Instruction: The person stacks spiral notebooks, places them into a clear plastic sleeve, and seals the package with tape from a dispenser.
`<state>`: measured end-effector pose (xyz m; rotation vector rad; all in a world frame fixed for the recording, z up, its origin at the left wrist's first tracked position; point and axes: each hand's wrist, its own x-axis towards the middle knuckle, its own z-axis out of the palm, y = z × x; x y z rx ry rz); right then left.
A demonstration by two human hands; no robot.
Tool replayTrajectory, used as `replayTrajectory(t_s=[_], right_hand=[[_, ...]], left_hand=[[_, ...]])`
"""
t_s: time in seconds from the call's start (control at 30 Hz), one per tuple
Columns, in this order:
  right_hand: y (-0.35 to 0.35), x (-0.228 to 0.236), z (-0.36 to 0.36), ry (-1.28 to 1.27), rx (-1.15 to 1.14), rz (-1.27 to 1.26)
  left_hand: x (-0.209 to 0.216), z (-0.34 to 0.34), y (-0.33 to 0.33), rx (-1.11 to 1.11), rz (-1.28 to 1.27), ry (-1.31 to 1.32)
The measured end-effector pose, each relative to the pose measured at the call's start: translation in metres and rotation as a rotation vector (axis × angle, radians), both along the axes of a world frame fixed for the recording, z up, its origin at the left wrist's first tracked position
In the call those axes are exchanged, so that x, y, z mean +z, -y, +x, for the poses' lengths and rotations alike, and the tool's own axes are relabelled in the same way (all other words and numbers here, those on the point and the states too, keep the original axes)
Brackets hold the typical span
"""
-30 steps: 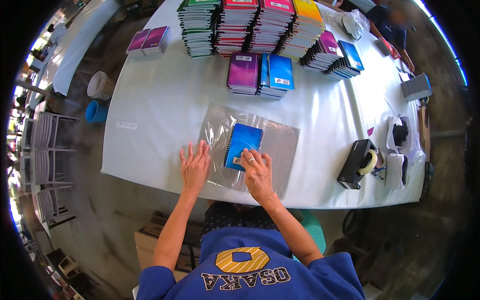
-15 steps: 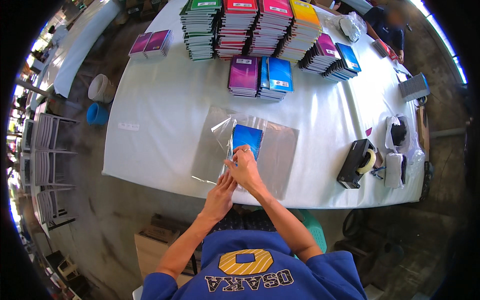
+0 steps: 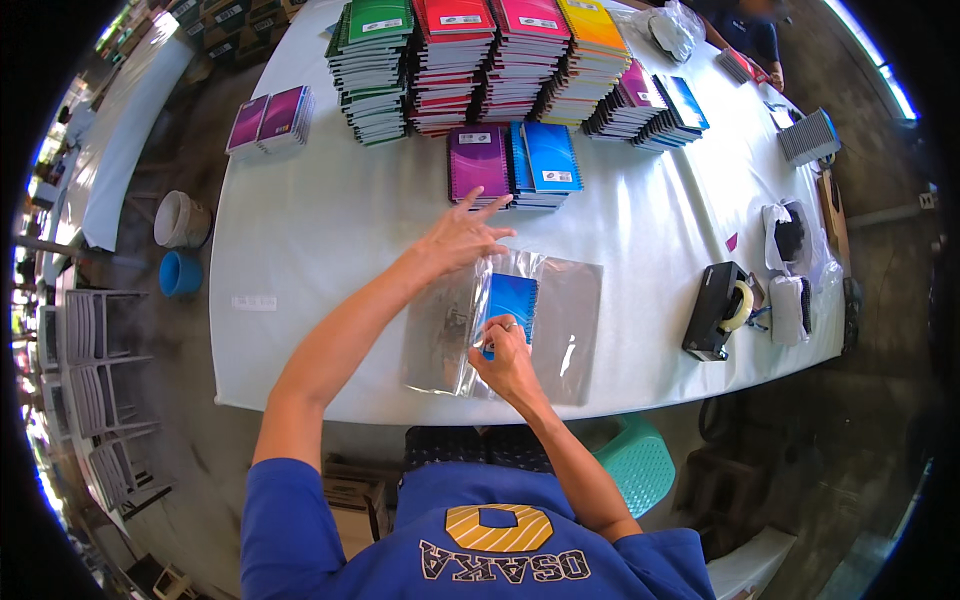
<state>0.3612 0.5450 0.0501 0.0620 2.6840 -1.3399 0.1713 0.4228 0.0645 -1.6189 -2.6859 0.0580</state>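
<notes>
A blue spiral notebook (image 3: 514,298) lies on clear plastic sheets (image 3: 572,335) in front of me, with plastic folded along its left side. My right hand (image 3: 507,362) is at the notebook's lower end, fingers and thumb drawn together on the plastic there. Above the sheets' far edge, my left hand (image 3: 466,238) reaches forward, open and holding nothing. Its fingers are spread, with the tips just in front of a stack of purple notebooks (image 3: 478,165). Beside that stack is another of blue notebooks (image 3: 552,160).
Tall stacks of green notebooks (image 3: 372,70), red notebooks (image 3: 455,70) and yellow notebooks (image 3: 592,60) stand at the back. A black tape dispenser (image 3: 712,312) sits on the right. Two purple piles (image 3: 270,122) lie far left. Another person's hand (image 3: 775,78) shows at the far right.
My left hand has left the plastic near the table's front edge and moved forward, its fingers spreading. My right hand stays at the blue notebook, slightly lower on it. The view has shifted a little.
</notes>
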Motion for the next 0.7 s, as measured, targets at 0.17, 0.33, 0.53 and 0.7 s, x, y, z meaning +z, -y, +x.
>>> replayTrajectory(t_s=[0.17, 0.33, 0.53, 0.7], right_hand=[[0.004, -0.008, -0.004, 0.057, -0.133, -0.009], [-0.001, -0.008, -0.008, 0.099, -0.109, -0.08], [0.001, 0.019, -0.018, 0.177, -0.117, -0.057], [0.002, 0.0, -0.015, 0.198, -0.266, -0.147]], left_hand=[[-0.019, 0.034, -0.012, 0.297, 0.265, 0.071], [-0.051, 0.128, 0.002, 0.85, 1.114, 0.66], [-0.03, 0.143, -0.005, 0.709, 1.452, 1.381], [-0.026, 0.144, -0.005, 0.969, 1.731, 1.613]])
